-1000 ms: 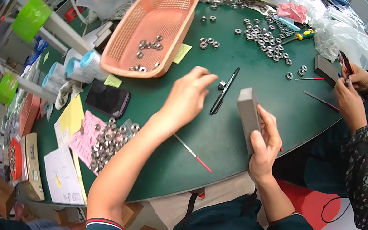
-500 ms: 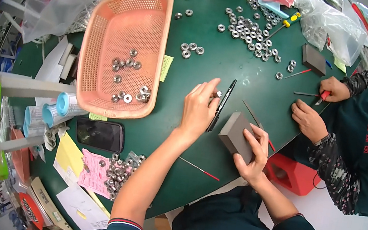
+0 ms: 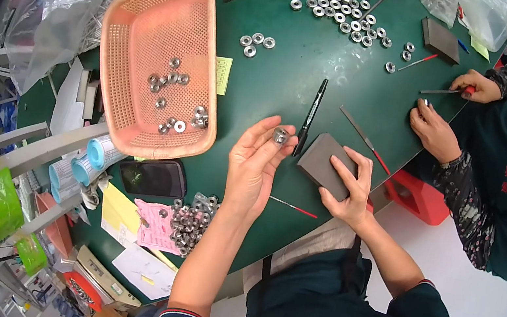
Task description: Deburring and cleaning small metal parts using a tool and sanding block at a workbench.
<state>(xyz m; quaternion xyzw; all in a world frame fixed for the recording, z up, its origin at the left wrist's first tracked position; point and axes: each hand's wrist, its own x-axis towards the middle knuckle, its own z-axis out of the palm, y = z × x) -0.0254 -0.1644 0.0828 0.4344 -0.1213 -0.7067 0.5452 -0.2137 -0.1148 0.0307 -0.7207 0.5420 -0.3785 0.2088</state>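
My left hand [image 3: 252, 165] pinches a small shiny metal ring [image 3: 280, 136] between thumb and fingertips, palm side turned up, above the green table. My right hand [image 3: 352, 191] grips the right edge of a grey rectangular block [image 3: 319, 162], fingers over its top and thumb at its near edge. Between the ring and the block a black marker pen [image 3: 311, 118] lies on the table. Beyond the block rests a thin file with a red handle [image 3: 377, 161]. A slim red-ended rod [image 3: 295, 207] lies nearer to me, between my forearms.
An orange mesh basket [image 3: 213, 59] with several rings stands at left. More rings [image 3: 340, 6] lie scattered at the back. Nearer me are a phone [image 3: 153, 177] and a ring pile [image 3: 191, 225]. At right, a co-worker's hands [image 3: 436, 134] hold a red-handled tool and a small part.
My left hand has turned palm up, bringing the ring into fuller view. My right hand has lowered the tilted block flatter. The whole view has shifted. The co-worker's left hand has moved slightly.
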